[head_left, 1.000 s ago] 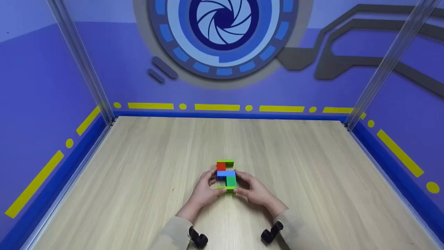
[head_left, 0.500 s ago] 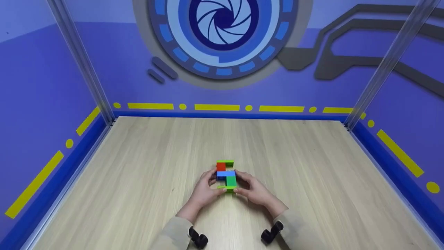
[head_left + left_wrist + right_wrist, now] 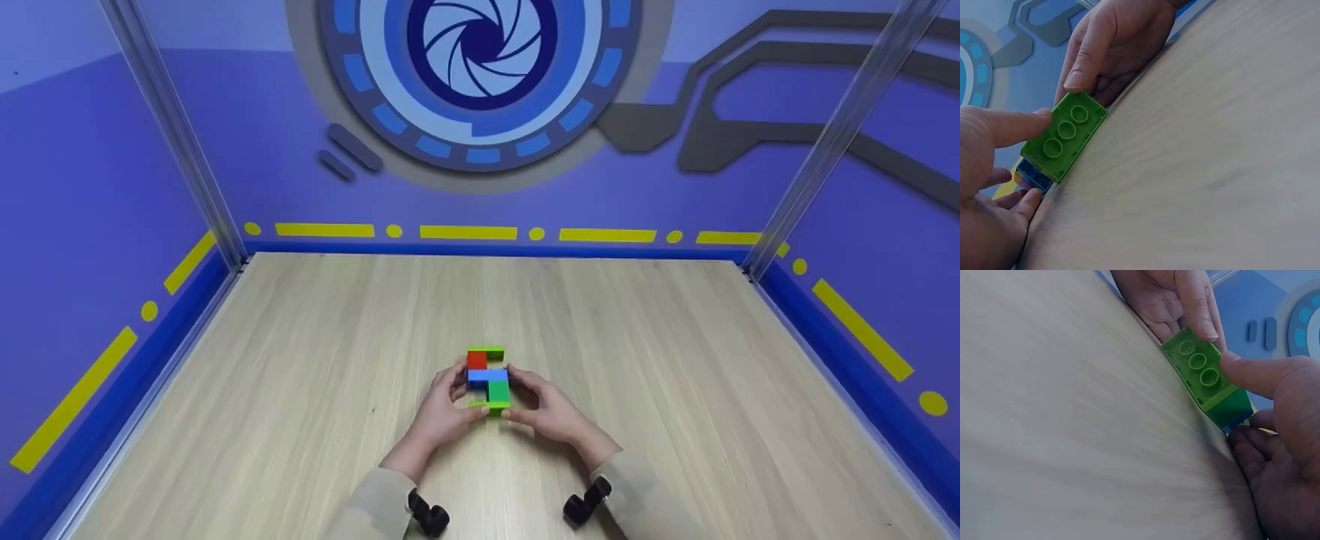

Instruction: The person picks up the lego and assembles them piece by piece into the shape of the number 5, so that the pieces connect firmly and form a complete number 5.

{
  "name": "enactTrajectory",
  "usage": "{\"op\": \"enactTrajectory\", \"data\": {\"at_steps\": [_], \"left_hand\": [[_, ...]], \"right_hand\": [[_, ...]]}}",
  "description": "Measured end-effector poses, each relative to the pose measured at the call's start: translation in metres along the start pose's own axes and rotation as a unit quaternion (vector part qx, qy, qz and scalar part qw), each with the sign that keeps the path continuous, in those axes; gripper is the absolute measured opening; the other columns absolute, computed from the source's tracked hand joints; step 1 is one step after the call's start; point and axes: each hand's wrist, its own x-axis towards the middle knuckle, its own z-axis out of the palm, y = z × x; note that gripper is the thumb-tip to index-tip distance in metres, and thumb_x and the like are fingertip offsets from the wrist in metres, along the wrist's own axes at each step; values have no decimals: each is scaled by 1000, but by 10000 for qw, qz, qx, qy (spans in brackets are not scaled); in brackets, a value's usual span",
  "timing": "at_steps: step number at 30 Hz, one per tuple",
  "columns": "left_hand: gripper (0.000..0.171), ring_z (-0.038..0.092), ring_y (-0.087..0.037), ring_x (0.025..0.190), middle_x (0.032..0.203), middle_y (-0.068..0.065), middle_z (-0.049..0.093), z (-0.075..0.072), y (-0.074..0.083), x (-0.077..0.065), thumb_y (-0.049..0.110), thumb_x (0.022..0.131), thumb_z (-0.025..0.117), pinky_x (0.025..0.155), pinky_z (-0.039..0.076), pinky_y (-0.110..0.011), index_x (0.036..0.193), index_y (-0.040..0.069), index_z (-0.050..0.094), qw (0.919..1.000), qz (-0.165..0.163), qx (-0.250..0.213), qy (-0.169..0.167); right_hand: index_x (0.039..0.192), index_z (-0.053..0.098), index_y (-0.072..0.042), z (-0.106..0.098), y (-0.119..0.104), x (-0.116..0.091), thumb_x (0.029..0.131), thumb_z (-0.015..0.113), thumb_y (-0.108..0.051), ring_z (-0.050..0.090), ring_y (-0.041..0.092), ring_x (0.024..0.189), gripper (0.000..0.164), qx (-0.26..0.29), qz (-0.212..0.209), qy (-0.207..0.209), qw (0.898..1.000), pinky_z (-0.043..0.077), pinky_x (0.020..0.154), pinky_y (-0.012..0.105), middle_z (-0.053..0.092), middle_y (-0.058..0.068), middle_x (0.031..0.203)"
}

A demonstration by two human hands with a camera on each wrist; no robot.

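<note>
Toy building bricks joined into a stepped, S-like shape lie on their side at the table's near middle. From far to near run a lime brick (image 3: 486, 349), a red brick (image 3: 477, 361), a blue brick (image 3: 487, 374), a green brick (image 3: 499, 391) and a near lime brick (image 3: 1064, 135), whose hollow underside with rings faces the person. My left hand (image 3: 442, 409) holds the shape from the left, thumb against that underside, fingers farther along the side. From the right my right hand (image 3: 551, 406) grips it likewise, its thumb (image 3: 1247, 371) at the near brick's edge.
The wooden table (image 3: 337, 322) spreads around the hands. Blue panels (image 3: 225, 150) with yellow dashes wall it in at the back and both sides, with metal posts (image 3: 832, 135) at the corners. A black wrist device (image 3: 429, 517) sits on each beige sleeve (image 3: 375, 502).
The right thumb has shifted slightly left on the near lime brick. The bricks and the left hand hold almost the same position.
</note>
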Motion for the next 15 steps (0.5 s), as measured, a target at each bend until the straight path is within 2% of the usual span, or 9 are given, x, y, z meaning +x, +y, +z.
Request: {"op": "enactTrajectory", "data": {"at_steps": [6,10,15], "left_hand": [[91,46,-42,142,153,-25,40,0,0,2,8,87,81,120,41,-51,160,0,28,9999,5,-94,39],[90,45,-43,143,156,-26,39,-2,-1,3,10,90,79,120,41,-51,161,0,26,9993,-62,-355,138],[85,45,-43,143,158,-27,40,-11,-1,5,17,95,75,119,41,-53,161,0,24,9963,-240,-709,431]], "right_hand": [[156,37,2,-2,2,3,94,76,-26,46,37,145,79,307,19,91,9995,32,123,56,51,20,154],[156,34,5,-5,5,5,98,71,-24,51,40,140,75,619,-31,160,9980,38,120,56,50,24,154],[156,34,5,-18,9,9,101,66,-18,54,42,137,68,918,223,551,9940,50,110,51,48,27,154]]}}
